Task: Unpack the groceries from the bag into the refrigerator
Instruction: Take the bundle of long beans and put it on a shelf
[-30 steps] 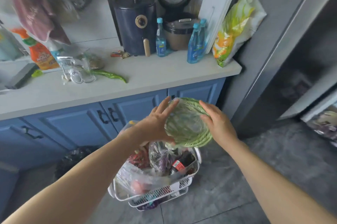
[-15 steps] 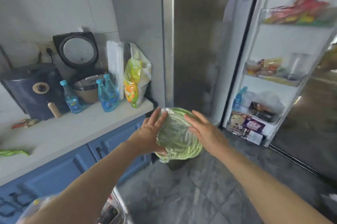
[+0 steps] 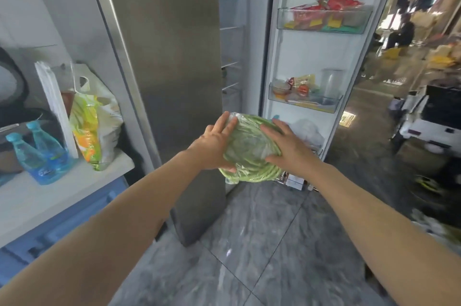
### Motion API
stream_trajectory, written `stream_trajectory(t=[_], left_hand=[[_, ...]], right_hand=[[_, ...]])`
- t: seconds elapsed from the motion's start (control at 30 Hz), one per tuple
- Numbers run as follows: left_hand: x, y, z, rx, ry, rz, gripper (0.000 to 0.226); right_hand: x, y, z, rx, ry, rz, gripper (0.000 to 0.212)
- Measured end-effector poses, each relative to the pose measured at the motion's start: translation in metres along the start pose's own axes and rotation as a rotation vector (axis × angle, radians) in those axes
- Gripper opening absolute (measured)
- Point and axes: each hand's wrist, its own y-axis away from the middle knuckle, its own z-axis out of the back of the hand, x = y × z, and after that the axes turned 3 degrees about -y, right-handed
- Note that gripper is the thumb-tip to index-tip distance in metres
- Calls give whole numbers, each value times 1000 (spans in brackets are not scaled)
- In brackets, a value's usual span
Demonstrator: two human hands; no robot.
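Note:
A coiled bundle of long green beans (image 3: 249,148) wrapped in clear plastic is held chest-high between both hands. My left hand (image 3: 215,143) presses its left side and my right hand (image 3: 287,148) covers its right side. The bundle hangs in front of the refrigerator (image 3: 174,56), just below the narrow gap showing its inner glass shelves (image 3: 230,29). The refrigerator's right door (image 3: 321,61) stands open, its door racks holding packets and jars. The grocery bag is out of view.
A white counter (image 3: 57,188) over blue cabinets lies at the left, carrying blue bottles (image 3: 40,153), a white board and a yellow-green plastic bag (image 3: 92,123). Grey tiled floor (image 3: 262,243) spreads below. Cluttered room with a white object at the right.
The view has swung right, from the counter and the basket of groceries to the refrigerator. Both hands have carried the bean bundle up and toward the open refrigerator.

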Motion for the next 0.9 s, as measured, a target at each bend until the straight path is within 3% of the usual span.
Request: stream_trajectory(t=[0.5,0.9], left_hand=[[1,-274,2,30,45,-83,131],[16,-467,-1,-25,106,68,132]], right_hand=[[-170,-194,67,-29,26,-33,73],[-303,-383,107,59,62,37,72]])
